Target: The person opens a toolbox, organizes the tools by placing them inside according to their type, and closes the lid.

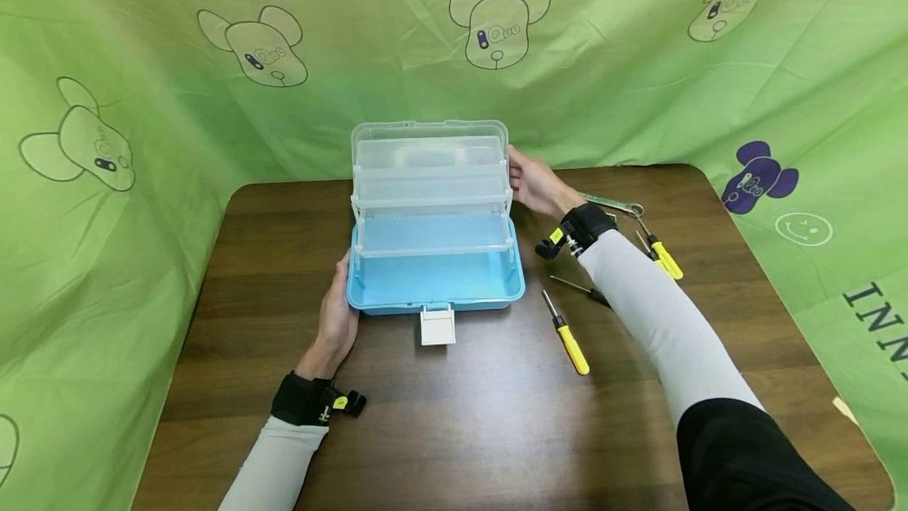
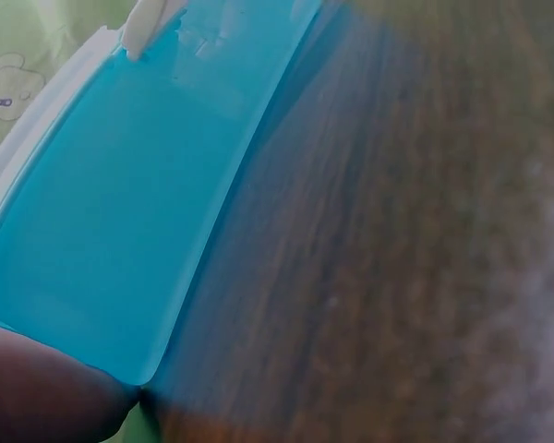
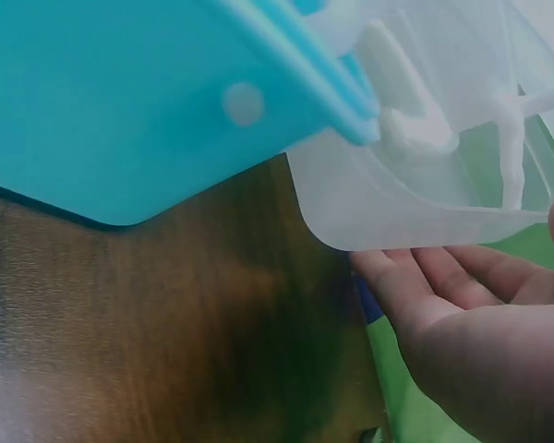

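Note:
A toolbox with a light blue base (image 1: 433, 310) and a clear lid (image 1: 430, 131) stands on the table, its lid raised and its clear trays (image 1: 433, 235) fanned out above the base. My left hand (image 1: 338, 318) rests along the left side near the front corner; part of it shows beside the blue wall (image 2: 102, 231) in the left wrist view. At the lid's right edge is my right hand (image 1: 535, 184). In the right wrist view its fingers (image 3: 415, 281) extend against the outside of the lid (image 3: 351, 217), some tips hidden behind it. A white latch (image 1: 437, 326) hangs down in front.
Right of the toolbox lie a yellow-handled screwdriver (image 1: 572, 349), another screwdriver (image 1: 571, 284) partly under my right arm, more yellow-handled tools (image 1: 665, 259) and a wrench (image 1: 613, 204). A green printed cloth (image 1: 397, 38) hangs behind the brown table (image 1: 454, 440).

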Motion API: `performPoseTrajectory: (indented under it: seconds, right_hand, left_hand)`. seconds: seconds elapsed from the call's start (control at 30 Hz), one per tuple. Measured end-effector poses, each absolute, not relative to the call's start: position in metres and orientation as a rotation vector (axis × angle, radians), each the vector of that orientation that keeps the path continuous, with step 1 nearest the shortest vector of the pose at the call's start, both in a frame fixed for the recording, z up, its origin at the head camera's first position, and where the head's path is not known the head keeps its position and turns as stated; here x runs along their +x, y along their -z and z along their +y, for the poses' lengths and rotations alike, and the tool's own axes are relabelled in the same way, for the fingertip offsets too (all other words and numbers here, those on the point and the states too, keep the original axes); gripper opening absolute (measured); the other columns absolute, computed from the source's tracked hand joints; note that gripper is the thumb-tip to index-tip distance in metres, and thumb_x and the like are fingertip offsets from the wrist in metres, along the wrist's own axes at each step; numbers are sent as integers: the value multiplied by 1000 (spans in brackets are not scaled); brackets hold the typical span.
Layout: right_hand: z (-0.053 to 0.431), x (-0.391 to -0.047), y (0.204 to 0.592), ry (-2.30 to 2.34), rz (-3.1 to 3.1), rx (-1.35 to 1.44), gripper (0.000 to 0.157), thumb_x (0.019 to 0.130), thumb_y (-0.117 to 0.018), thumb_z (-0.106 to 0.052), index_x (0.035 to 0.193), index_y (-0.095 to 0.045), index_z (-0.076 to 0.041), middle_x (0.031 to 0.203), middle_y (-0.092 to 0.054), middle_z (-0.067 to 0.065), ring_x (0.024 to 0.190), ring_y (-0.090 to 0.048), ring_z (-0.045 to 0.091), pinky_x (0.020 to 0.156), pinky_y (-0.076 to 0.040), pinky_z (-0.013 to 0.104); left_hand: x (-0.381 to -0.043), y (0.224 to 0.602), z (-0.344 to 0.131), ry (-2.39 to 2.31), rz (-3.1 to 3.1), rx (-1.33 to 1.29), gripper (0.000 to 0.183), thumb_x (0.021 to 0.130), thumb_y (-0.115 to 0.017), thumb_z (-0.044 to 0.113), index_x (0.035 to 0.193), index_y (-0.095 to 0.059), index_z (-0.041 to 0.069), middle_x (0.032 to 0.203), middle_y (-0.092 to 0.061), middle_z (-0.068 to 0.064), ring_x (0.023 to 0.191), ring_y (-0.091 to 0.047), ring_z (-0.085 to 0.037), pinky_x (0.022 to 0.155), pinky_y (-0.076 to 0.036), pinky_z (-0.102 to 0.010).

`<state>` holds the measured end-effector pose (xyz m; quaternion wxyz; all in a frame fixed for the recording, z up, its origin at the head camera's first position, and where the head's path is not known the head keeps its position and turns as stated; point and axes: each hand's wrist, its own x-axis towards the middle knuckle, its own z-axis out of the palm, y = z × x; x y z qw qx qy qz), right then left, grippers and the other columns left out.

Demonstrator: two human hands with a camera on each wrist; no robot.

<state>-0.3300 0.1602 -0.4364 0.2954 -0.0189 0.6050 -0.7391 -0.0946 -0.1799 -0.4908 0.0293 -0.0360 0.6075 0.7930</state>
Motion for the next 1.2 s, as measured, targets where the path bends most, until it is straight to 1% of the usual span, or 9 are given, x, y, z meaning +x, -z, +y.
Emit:
performPoseTrajectory:
  seconds: [0.17, 0.37, 0.43, 0.5, 0.57, 0.67, 0.93, 1.03, 1.2]
  right_hand:
    - [160, -325, 444, 1963, 1628, -9, 60, 116, -30, -44, 164, -34, -8, 159, -45, 16, 138, -50, 27, 118, -41, 45]
    - [161, -320, 449, 1954, 1629, 32, 60, 116, -30, -41, 165, -33, -7, 164, -41, 19, 145, -46, 30, 120, -40, 46]
    - [161, -318, 449, 1943, 1640, 41, 61, 116, -31, -41, 165, -33, -5, 162, -42, 20, 144, -47, 30, 118, -42, 45]
    - [162, -317, 449, 1934, 1646, 45, 62, 116, -31, -41, 164, -34, -3, 157, -48, 20, 140, -51, 29, 115, -44, 44]
    - [162, -316, 449, 1919, 1659, 37, 62, 116, -32, -40, 164, -34, -1, 151, -53, 17, 134, -55, 26, 112, -47, 43]
    - [163, -316, 450, 1908, 1676, 54, 60, 116, -34, -40, 161, -38, 1, 139, -60, 12, 124, -59, 23, 108, -51, 41]
    - [162, -312, 453, 1865, 1763, 141, 52, 115, -42, -39, 144, -54, 2, 115, -69, 4, 103, -65, 18, 91, -56, 33]
    - [162, -310, 455, 1844, 1784, 155, 53, 115, -44, -38, 145, -54, 4, 111, -69, 3, 99, -66, 17, 87, -57, 32]
    - [162, -308, 455, 1821, 1799, 164, 57, 115, -44, -36, 151, -49, 7, 111, -69, 3, 98, -67, 17, 84, -58, 31]
  left_hand:
    - [-92, 493, -180, -2432, 1891, -117, 60, 118, -13, 38, 171, -6, 11, 179, -6, -2, 163, -4, -14, 132, -5, -38]
    - [-89, 494, -179, -2421, 1909, -123, 62, 118, -15, 43, 171, -7, 12, 179, -7, -1, 163, -5, -14, 132, -6, -39]
    - [-88, 493, -178, -2420, 1907, -138, 62, 118, -15, 42, 171, -7, 13, 179, -7, -1, 163, -6, -15, 132, -7, -39]
    - [-87, 493, -177, -2407, 1913, -163, 62, 118, -15, 43, 172, -8, 14, 179, -7, 0, 163, -6, -14, 132, -7, -38]
    - [-86, 493, -176, -2399, 1918, -193, 62, 117, -16, 44, 172, -9, 15, 179, -7, 1, 163, -7, -13, 132, -8, -38]
    - [-83, 493, -174, -2380, 1931, -219, 63, 117, -16, 46, 172, -9, 16, 178, -7, 1, 163, -7, -14, 132, -8, -37]
    - [-77, 494, -172, -2371, 1949, -183, 65, 116, -17, 48, 172, -7, 16, 178, -5, 1, 163, -5, -14, 132, -7, -38]
    - [-74, 495, -173, -2373, 1954, -175, 68, 115, -17, 51, 172, -7, 15, 178, -5, 1, 163, -5, -14, 132, -7, -38]
    - [-70, 495, -173, -2369, 1961, -193, 67, 115, -17, 50, 172, -7, 15, 178, -5, 1, 163, -5, -13, 132, -7, -38]
